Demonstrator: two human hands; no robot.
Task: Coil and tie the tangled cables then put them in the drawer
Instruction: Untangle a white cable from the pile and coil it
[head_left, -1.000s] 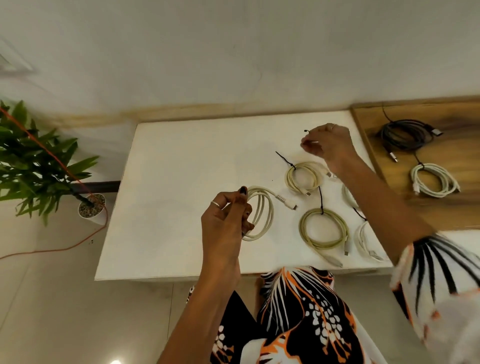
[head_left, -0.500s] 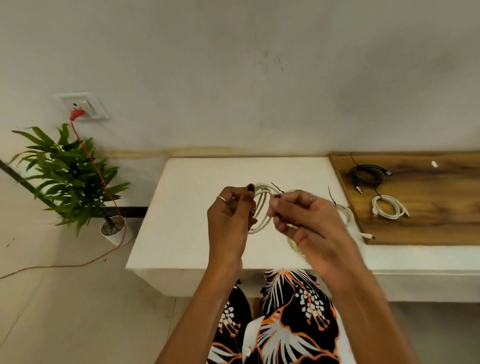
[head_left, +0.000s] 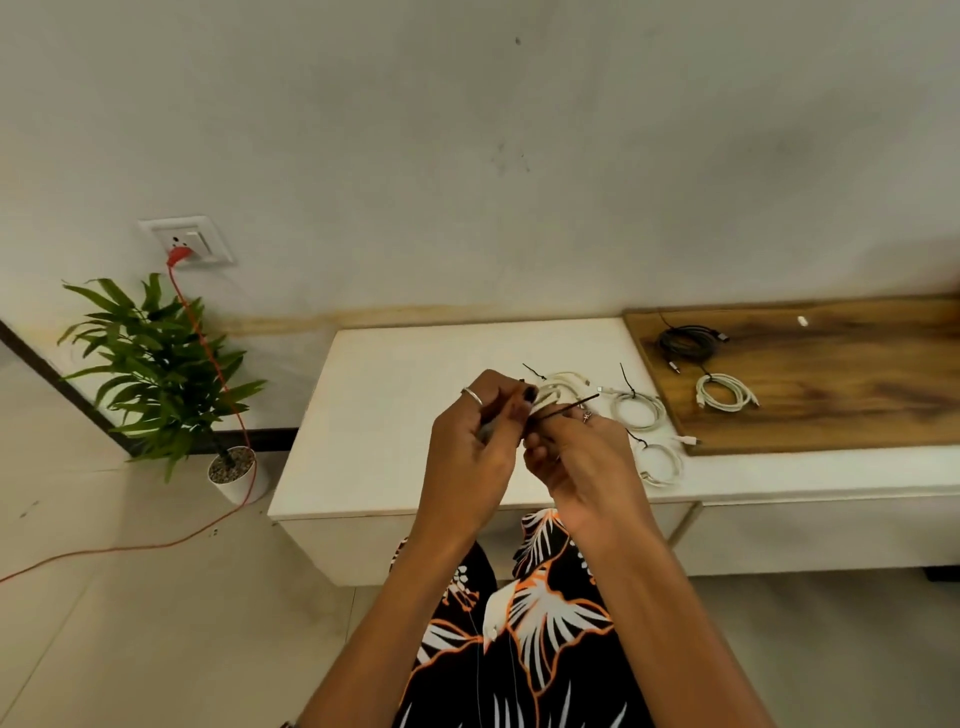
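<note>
My left hand (head_left: 480, 441) grips a coiled white cable (head_left: 543, 397) above the white table (head_left: 395, 415); most of the coil is hidden behind my fingers. My right hand (head_left: 576, 457) pinches a thin black tie (head_left: 569, 408) against that coil. Tied white coils lie on the table: one behind my hands (head_left: 566, 378), one to the right (head_left: 640, 409), one nearer the front edge (head_left: 661, 465). On the wooden top (head_left: 831, 395) rest a black coil (head_left: 688, 343) and a white coil (head_left: 724, 393).
A potted plant (head_left: 161, 369) stands on the floor to the left. An orange cord (head_left: 228, 415) runs from the wall socket (head_left: 187, 244) down across the floor. A drawer front (head_left: 805, 535) sits under the table's right part.
My right hand came from the far table side with a black tie to the coil in my left hand. Both hands now work close together; the camera tilted up toward the wall.
</note>
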